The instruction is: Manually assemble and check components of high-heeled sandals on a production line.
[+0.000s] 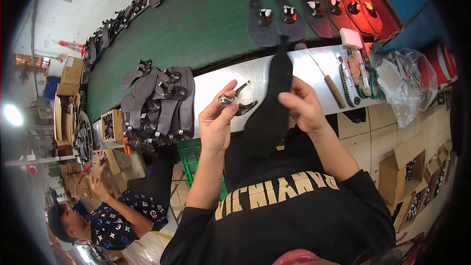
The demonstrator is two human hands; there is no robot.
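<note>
Between the fingers and thumb of my left hand is a glossy black sandal strap, its two ends spread to the right. My right hand grips the edge of a flat black sandal sole, which stands tilted with its narrow tip pointing away from me. Strap and sole are close but apart. Both hands are above the pale metal worktop. Left of them lies a heap of dark sandals with straps fitted.
Several soles with straps lie in a row on the green conveyor belt. At right are a wooden-handled awl, a utility knife and a plastic bag. A co-worker works at lower left.
</note>
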